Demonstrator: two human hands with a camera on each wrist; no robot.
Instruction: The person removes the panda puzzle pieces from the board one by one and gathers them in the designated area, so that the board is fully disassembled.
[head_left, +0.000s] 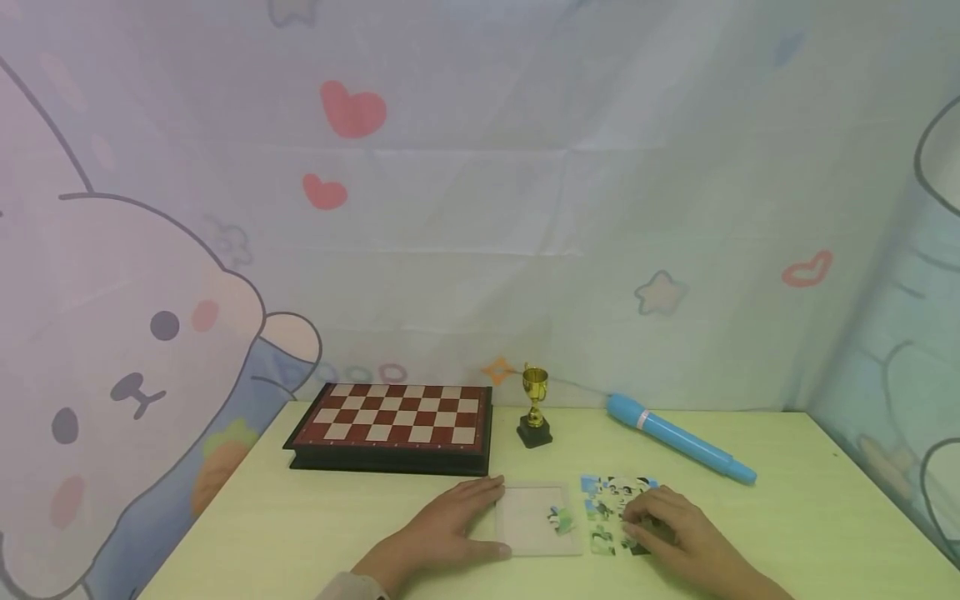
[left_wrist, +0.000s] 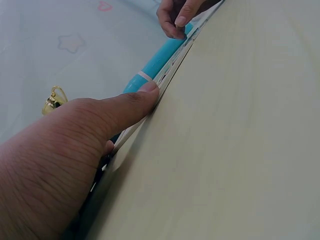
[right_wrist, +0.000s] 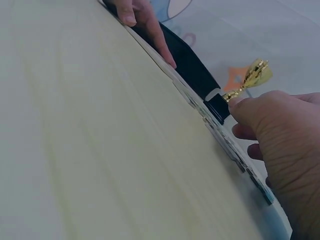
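Observation:
My left hand (head_left: 453,521) rests at the left side of a white puzzle frame (head_left: 543,552), its fingers and thumb extended along the edge. Inside the frame, toward the right, lies one green-and-white jigsaw piece (head_left: 559,520). Several loose jigsaw pieces (head_left: 602,537) with panda pictures are laid out to the right of the frame. Over their right part is my right hand (head_left: 671,529), fingers bent and relaxed, covering some pieces from the head view. In the right wrist view its thumb (right_wrist: 242,107) and fingers show no piece between them.
A red-and-white chessboard box (head_left: 397,429) lies at the back left. Beside it stands a small gold trophy cup (head_left: 535,404) on a black base. A thick blue pen-shaped object (head_left: 682,439) lies at the back right, near the printed cloth backdrop (head_left: 480,208).

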